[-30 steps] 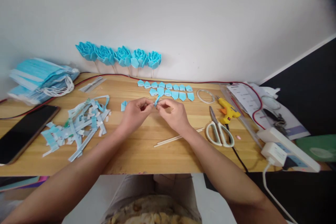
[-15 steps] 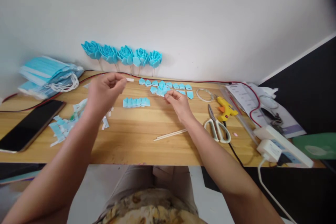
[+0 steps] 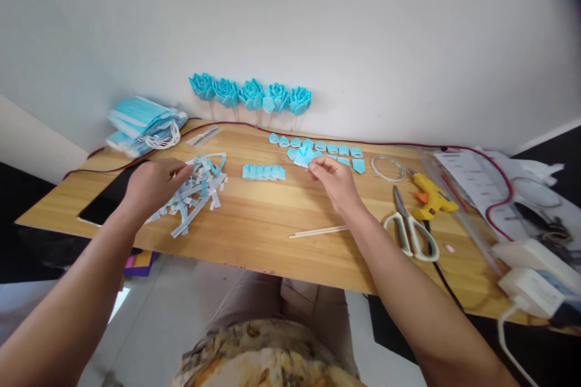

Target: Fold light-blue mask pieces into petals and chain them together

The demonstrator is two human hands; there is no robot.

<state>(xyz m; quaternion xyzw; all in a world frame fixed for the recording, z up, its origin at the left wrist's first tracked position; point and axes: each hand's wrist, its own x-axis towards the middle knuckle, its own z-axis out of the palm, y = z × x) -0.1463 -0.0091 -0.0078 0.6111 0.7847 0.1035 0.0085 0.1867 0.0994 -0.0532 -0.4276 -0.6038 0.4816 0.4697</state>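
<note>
My right hand (image 3: 333,181) pinches a light-blue folded petal (image 3: 305,155) between thumb and fingers, just above the table. Behind it lie rows of small blue folded petals (image 3: 344,150), partly hidden by the hand. My left hand (image 3: 157,184) is above a pile of pale blue and white cut scraps (image 3: 204,184), its fingers curled together; whether anything is between them I cannot make out. A strip of overlapping pleated blue pieces (image 3: 263,172) rests on the table between my hands.
Finished blue flowers (image 3: 252,94) on sticks lean against the wall. Face masks (image 3: 140,121) and a phone (image 3: 109,196) are at left. Scissors (image 3: 411,227), a yellow glue gun (image 3: 431,195), a clear ring (image 3: 388,168), thin sticks (image 3: 318,231) and a power strip (image 3: 521,251) are at right.
My left hand, which had a small white strip at its fingertips, has moved left and down over the scraps. My right hand still holds the petal. The view has turned left.
</note>
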